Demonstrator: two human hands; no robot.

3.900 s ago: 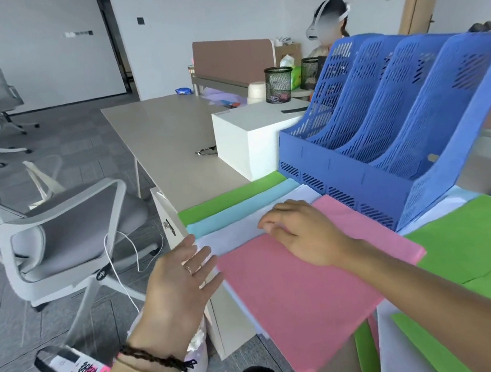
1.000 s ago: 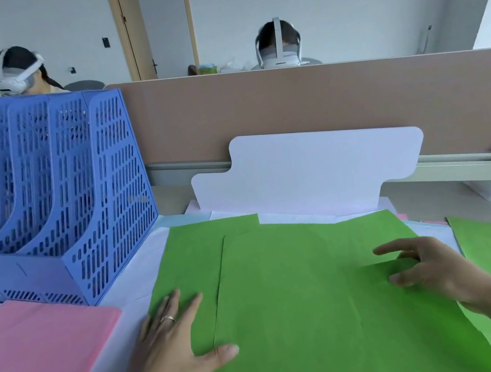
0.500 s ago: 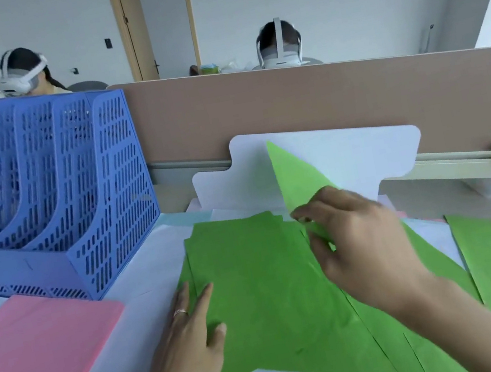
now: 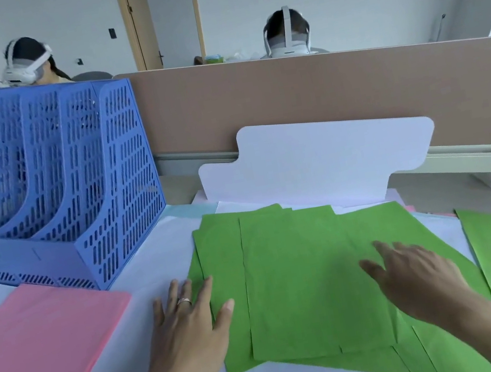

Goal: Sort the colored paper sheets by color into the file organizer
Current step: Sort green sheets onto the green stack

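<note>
Desk: green sheets (image 4: 299, 278) under flat left hand (image 4: 189, 323), right hand (image 4: 417, 276).

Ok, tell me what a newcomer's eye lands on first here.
The fanned green sheets in the centre, with the left hand flat on their left edge and the right hand spread over them. Next, the blue file organizer at back left, and the pink stack in front of it.

A brown partition (image 4: 318, 87) runs behind the desk (image 4: 179, 187); a white cardboard piece (image 4: 315, 160) leans against it. Two people wearing headsets (image 4: 286, 34) sit beyond.
</note>
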